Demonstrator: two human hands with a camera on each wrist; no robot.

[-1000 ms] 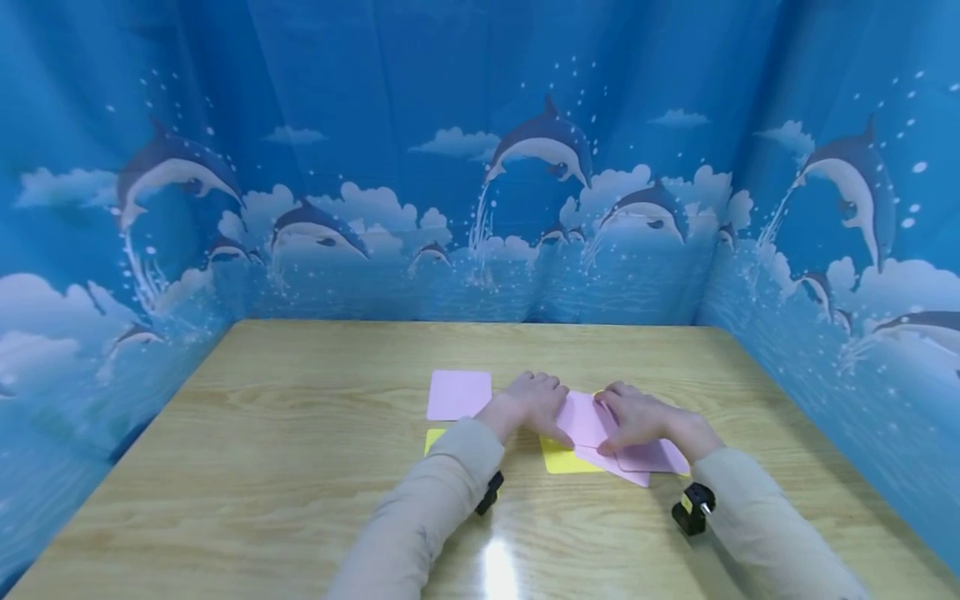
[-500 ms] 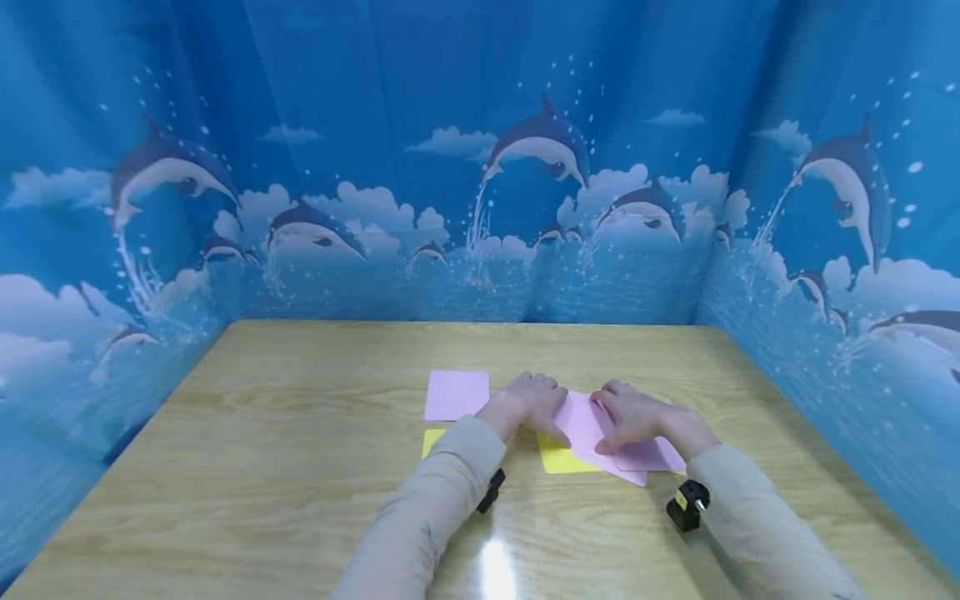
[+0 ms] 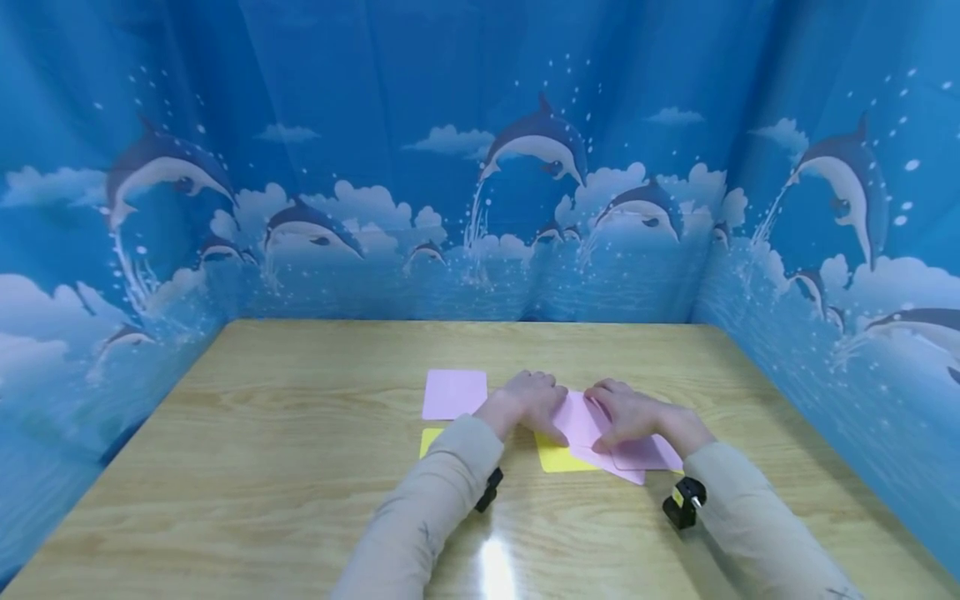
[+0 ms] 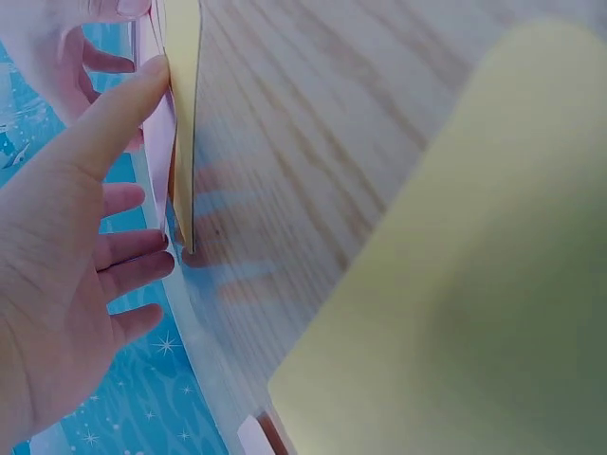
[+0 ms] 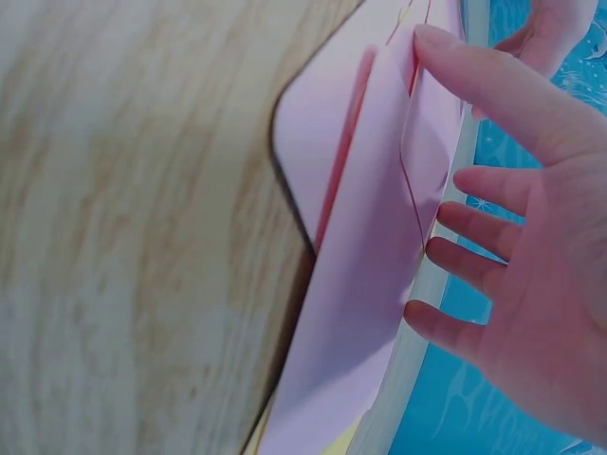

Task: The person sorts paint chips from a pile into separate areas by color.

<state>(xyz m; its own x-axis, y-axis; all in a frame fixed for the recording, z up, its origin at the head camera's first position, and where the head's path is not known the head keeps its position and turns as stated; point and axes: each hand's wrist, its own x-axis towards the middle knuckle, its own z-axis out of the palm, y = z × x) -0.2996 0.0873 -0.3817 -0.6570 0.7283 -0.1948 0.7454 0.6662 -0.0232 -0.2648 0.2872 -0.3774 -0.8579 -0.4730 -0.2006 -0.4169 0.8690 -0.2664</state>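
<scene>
Several thin square cards with rounded corners overlap on the table. An upper pink card [image 3: 581, 421] lies between my hands, above a tilted pink card [image 3: 617, 467] and another pink card [image 3: 651, 454] at the right. Part of a yellow card [image 3: 562, 457] shows beneath. My left hand [image 3: 528, 406] touches the cards' left side, its thumb [image 4: 123, 109] on their near edge and its fingers spread along the far side. My right hand [image 3: 636, 414] spans the cards, thumb [image 5: 493, 76] on a pink one, fingers [image 5: 465, 265] fairly straight at the far edge. My palms hide parts of the cards.
A separate pink card [image 3: 454, 394] lies left of my left hand. In front of it, a yellow card [image 3: 430, 439] is mostly hidden by my left sleeve. The wooden table [image 3: 262, 467] meets a blue dolphin-print curtain [image 3: 375, 208] at its back and sides.
My right hand has slid slightly left over the cards, towards my left hand. The left hand stays nearly in place. The whole head view has shifted a little.
</scene>
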